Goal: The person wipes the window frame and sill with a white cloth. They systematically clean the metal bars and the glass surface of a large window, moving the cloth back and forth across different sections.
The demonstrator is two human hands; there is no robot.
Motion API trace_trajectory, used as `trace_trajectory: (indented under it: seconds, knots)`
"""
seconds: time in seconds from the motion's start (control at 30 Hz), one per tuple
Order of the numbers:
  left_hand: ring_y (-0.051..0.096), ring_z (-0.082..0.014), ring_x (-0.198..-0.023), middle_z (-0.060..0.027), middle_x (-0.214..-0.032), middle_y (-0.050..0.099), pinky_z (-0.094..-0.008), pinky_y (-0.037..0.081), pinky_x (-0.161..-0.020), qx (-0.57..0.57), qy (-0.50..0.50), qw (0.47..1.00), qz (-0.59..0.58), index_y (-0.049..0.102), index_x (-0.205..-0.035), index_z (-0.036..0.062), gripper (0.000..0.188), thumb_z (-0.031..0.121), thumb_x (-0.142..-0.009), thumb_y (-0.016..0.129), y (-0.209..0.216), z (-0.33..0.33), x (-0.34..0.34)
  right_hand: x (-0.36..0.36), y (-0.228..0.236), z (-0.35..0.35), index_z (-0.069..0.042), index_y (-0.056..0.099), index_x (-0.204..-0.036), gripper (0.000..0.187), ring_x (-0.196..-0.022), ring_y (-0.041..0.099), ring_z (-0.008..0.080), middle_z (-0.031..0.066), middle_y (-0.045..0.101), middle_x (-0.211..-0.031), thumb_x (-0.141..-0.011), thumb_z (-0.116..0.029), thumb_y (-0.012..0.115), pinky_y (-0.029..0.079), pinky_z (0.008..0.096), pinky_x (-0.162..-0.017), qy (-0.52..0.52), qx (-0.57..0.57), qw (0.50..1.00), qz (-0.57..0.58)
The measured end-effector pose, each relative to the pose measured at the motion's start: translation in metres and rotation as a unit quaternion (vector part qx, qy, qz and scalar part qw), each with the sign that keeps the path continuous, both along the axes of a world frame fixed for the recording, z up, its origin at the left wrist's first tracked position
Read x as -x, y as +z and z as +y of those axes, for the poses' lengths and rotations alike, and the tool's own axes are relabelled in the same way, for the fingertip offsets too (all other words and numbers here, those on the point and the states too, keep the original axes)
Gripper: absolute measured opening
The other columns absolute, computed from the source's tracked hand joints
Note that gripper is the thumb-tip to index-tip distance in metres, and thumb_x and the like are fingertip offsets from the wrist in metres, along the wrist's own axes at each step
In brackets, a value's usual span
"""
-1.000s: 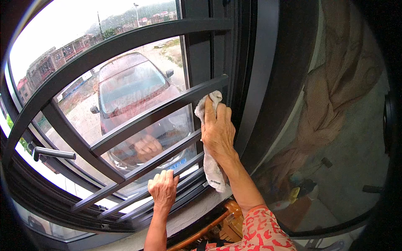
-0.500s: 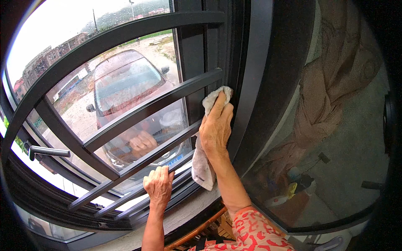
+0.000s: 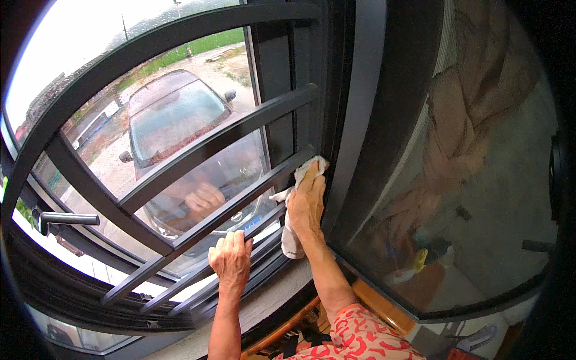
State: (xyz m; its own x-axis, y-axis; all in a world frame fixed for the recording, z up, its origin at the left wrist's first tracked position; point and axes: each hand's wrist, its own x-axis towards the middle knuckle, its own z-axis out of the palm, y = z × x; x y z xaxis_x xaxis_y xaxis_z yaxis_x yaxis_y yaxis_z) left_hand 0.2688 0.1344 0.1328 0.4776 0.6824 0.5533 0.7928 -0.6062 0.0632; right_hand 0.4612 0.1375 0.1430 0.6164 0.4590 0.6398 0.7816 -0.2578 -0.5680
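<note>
My right hand [image 3: 306, 205] presses a white cloth [image 3: 291, 243] against the dark window frame [image 3: 337, 129], near the right ends of the bars. The cloth bunches under my fingertips, and its loose end hangs below my palm. My left hand [image 3: 230, 259] is closed around one of the lower dark metal bars [image 3: 268, 219], to the left of the cloth. Above it, a wider slanting bar [image 3: 222, 150] crosses the window grille. Behind the bars is the glass, wet with drops and showing a faint reflection of a hand.
A dark window handle [image 3: 69, 218] sticks out at the left. Outside stands a parked car [image 3: 177, 114]. At the right is a dark mesh-covered panel [image 3: 480, 228], with brownish fabric [image 3: 453, 129] behind it. A pale sill [image 3: 264, 303] runs below the bars.
My right hand and the cloth have moved down along the frame. My left hand stays on its bar. The view has shifted slightly.
</note>
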Motion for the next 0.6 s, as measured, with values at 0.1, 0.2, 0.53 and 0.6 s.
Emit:
trace_trajectory:
  seconds: [0.1,0.2,0.53,0.6]
  knots:
    - [0.058,-0.0251,-0.079,-0.0049,-0.085,0.058,-0.0389,0.039,-0.066,0.004,-0.004,1.0,-0.008,0.056,-0.096,0.0121,0.025,0.027,-0.081,0.069,-0.002,0.0,0.001,0.003,-0.008,-0.012,0.011,0.023,-0.141,0.07,-0.097,0.051,0.0419,0.0277,0.047,-0.106,-0.084,-0.003,0.059,0.048,0.0455,-0.081,0.05,0.007,0.999,0.022]
    - [0.058,-0.0243,-0.079,-0.0047,-0.085,0.058,-0.0384,0.039,-0.066,0.0,0.01,1.0,0.005,0.057,-0.097,0.0119,0.027,0.029,-0.08,0.07,-0.004,0.001,0.003,-0.003,-0.019,-0.027,0.007,0.03,-0.14,0.063,-0.096,0.052,0.0419,0.0273,0.048,-0.106,-0.085,-0.004,0.057,0.046,0.0464,-0.083,0.2,0.091,0.971,0.092]
    - [0.058,-0.0242,-0.079,-0.0048,-0.084,0.058,-0.0387,0.039,-0.065,-0.002,0.002,1.0,-0.004,0.057,-0.096,0.0121,0.025,0.029,-0.081,0.068,-0.005,0.002,0.003,-0.001,0.0,-0.013,0.008,0.036,-0.135,0.055,-0.095,0.052,0.0375,0.0193,0.047,-0.099,-0.086,-0.008,0.053,0.053,0.0411,-0.073,0.049,0.086,0.993,-0.063]
    - [0.058,-0.0234,-0.078,-0.0042,-0.083,0.058,-0.0384,0.039,-0.065,-0.014,0.003,1.0,-0.007,0.057,-0.094,0.0126,0.026,0.03,-0.08,0.069,-0.006,0.002,0.002,0.0,-0.01,-0.017,0.009,0.034,-0.136,0.055,-0.097,0.051,0.0376,0.0197,0.047,-0.1,-0.087,-0.009,0.051,0.053,0.0416,-0.075,0.047,0.131,0.989,-0.05]
